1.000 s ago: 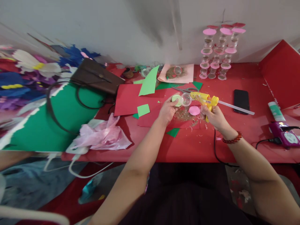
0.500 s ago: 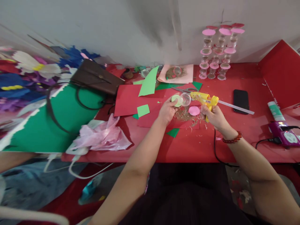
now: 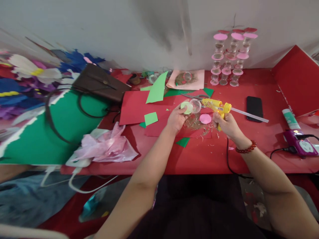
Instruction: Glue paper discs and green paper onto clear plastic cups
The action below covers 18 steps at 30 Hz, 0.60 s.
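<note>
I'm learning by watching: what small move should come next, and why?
Perhaps ease the yellow glue gun slightly closer to the clear cup: the right hand holds it with its tip pointing that way, and the left hand holds the light green disc beside the cup.

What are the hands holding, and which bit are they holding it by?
The right hand holds the yellow glue gun by its handle. The left hand holds the pale green disc near its edge.
</note>
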### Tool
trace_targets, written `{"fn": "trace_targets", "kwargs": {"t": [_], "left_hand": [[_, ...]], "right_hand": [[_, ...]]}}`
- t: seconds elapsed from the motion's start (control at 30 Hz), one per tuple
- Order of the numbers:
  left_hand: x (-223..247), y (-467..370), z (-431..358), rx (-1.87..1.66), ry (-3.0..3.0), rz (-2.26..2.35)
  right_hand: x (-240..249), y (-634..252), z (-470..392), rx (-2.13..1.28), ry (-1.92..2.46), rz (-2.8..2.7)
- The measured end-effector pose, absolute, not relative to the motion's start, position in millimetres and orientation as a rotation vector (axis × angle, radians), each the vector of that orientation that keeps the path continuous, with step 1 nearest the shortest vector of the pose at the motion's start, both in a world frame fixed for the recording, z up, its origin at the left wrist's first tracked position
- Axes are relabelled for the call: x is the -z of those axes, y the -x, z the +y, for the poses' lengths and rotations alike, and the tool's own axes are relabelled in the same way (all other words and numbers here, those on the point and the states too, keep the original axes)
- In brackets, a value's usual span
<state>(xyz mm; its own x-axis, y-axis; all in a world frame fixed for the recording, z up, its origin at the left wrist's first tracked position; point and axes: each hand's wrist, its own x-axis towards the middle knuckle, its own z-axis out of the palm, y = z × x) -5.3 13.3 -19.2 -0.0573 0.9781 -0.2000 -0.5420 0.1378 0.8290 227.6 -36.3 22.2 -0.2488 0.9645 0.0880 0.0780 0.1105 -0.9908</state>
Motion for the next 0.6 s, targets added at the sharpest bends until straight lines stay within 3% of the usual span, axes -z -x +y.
{"fn": "trace_targets", "kwargs": {"t": [0.6], "left_hand": [[19.5, 6.8, 14.2, -1.399, -0.578, 0.939]], "right_hand": [[-24.0, -228.3, -36.8, -1.243, 1.067, -1.557]]}}
